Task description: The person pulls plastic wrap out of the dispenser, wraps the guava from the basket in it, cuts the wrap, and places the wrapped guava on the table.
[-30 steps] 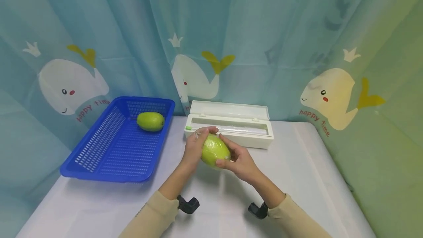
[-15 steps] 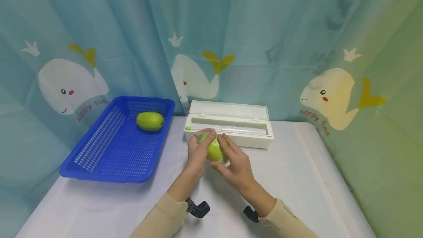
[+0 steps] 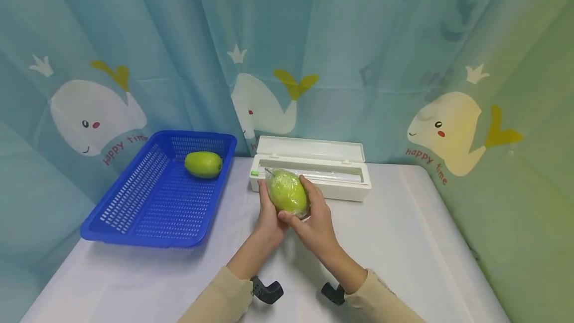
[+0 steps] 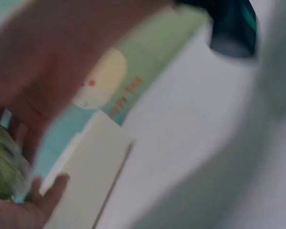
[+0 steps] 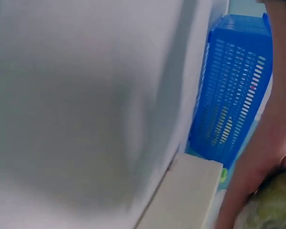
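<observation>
I hold the film-wrapped fruit (image 3: 288,191) between left hand (image 3: 270,217) at eight o'clock, cupping it, and right hand (image 3: 317,221) at four, gripping. I advise smoothing loose film (image 3: 269,172) at ten o'clock, gently.

Wears a beige left sleeve (image 3: 219,295) and matching right sleeve (image 3: 381,299), long and loose, with slightly uneven cuff edges. Bears a small dark marking along the right sleeve near the cuff, too small to read. Carries a black, elbow-shaped left wrist camera (image 3: 268,291) and a black, rounded right wrist camera (image 3: 333,293). Shows a teal line (image 4: 248,18) on dark casing.
</observation>
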The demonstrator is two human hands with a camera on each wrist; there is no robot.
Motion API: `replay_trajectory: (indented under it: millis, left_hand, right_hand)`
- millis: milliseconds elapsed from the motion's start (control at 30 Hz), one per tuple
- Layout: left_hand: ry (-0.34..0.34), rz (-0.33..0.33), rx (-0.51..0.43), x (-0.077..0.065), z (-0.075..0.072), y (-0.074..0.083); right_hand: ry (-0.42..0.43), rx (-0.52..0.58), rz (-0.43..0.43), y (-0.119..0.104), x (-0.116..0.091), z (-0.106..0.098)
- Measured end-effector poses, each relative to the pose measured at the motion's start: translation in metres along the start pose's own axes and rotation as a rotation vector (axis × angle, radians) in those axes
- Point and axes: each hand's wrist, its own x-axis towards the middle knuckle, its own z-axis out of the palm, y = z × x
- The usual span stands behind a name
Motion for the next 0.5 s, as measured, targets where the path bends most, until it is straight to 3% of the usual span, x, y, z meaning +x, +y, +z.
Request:
replay_trajectory:
  millis: [100, 200, 267, 367, 433, 500]
  left_hand:
    - [-0.05, -0.016, 0.012, -0.002, -0.003, 0.0]
    - [0.01, 0.056, 0.129, -0.004, -0.005, 0.004]
    - [0.072, 0.127, 0.291, -0.006, -0.004, 0.005]
    - [0.089, 0.197, 0.51, -0.01, 0.002, 0.001]
    - [0.057, 0.246, 0.605, -0.012, 0.007, -0.004]
    - [0.019, 0.284, 0.62, -0.014, 0.012, -0.008]
  right_hand:
    - [-0.078, -0.092, 0.017, 0.001, 0.0, -0.005]
    - [-0.112, -0.125, 0.056, 0.004, 0.001, -0.014]
    - [-0.123, -0.05, 0.086, 0.006, 0.004, -0.018]
    - [-0.179, 0.178, 0.131, 0.007, 0.009, -0.017]
    - [-0.205, 0.292, 0.155, 0.008, 0.011, -0.013]
    - [-0.203, 0.348, 0.183, 0.008, 0.012, -0.009]
